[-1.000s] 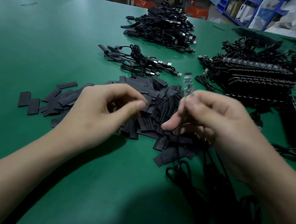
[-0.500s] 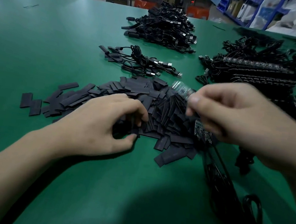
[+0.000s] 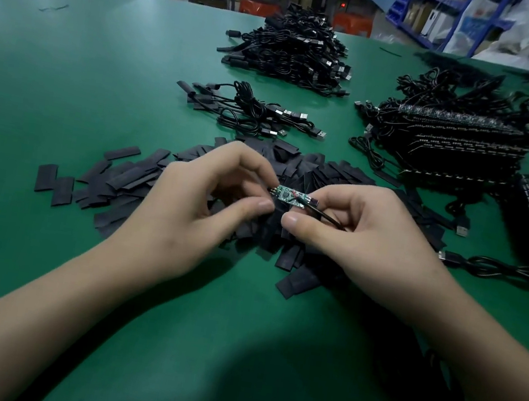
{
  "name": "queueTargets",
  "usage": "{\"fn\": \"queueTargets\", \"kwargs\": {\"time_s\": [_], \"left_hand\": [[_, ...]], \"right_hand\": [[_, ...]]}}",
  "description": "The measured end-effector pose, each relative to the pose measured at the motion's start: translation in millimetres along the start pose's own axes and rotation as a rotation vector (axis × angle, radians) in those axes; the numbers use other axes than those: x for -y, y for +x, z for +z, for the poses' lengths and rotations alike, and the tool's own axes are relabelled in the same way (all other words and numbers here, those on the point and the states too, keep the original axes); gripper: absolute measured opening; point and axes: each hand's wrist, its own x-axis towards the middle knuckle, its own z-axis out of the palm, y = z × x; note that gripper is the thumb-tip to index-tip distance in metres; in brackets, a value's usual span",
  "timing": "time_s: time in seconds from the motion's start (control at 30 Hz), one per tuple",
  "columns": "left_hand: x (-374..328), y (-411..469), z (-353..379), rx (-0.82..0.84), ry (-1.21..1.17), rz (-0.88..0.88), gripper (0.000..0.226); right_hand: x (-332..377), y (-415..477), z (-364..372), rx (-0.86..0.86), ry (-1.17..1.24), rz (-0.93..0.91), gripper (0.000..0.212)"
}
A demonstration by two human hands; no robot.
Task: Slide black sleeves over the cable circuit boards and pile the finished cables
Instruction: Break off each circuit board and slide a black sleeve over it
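Fingers of left hand (image 3: 185,212) and right hand (image 3: 370,245) pinch circuit board (image 3: 288,194) above sleeves (image 3: 128,175).

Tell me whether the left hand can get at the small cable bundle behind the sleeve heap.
Probably yes: only the flat sleeve heap lies between the left hand and the cable bundle, though it pinches the circuit board.

On the surface (image 3: 67,82), a heap of sleeves (image 3: 128,175) in the near middle, above it a circuit board (image 3: 286,194) between left hand (image 3: 192,209) and right hand (image 3: 364,240), behind it a small cable bundle (image 3: 246,110), further behind a bigger cable pile (image 3: 290,52), to the right stacked boards (image 3: 455,144).
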Motion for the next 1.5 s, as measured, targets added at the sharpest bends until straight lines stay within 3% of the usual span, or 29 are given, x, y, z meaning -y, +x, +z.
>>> {"fn": "queueTargets", "kwargs": {"time_s": [0.13,0.27,0.43,0.63,0.77,0.9,1.03,1.2,1.5], "left_hand": [[-1.7,-1.4,11.5,-0.017,-0.261,-0.123,0.020],[-4.7,-2.7,17.3,-0.064,-0.324,-0.195,0.024],[-13.4,-8.6,22.5,-0.119,-0.001,-0.086,0.040],[-13.2,-8.6,21.6,-0.198,0.262,-0.016,0.028],[-11.4,-7.2,17.7,-0.229,0.265,-0.030,0.012],[-8.4,-5.0,13.2,-0.155,0.154,-0.063,0.017],[-6.7,-4.8,14.0,-0.019,0.171,-0.029,0.022],[-6.5,-7.4,15.7,0.093,0.077,-0.070,0.016],[-3.7,-6.1,10.1,0.092,0.220,0.028,0.015]], "right_hand": [[-1.5,0.1,0.8,-0.009,0.118,0.022,0.025],[-2.4,-0.6,1.4,-0.060,0.123,0.022,0.027],[-2.0,-1.0,3.8,-0.150,0.159,0.023,0.024],[-2.6,-0.9,5.1,-0.118,0.105,0.002,0.023],[-1.7,-2.1,0.3,-0.150,0.070,-0.030,0.050],[-2.9,-3.8,-12.9,-0.234,-0.045,-0.082,0.044],[-4.7,-5.8,-18.4,-0.192,-0.137,-0.107,0.041],[-8.6,-4.3,-18.3,-0.087,-0.032,-0.058,0.044],[-5.0,-4.5,-17.4,0.032,0.166,0.010,0.042]]}}
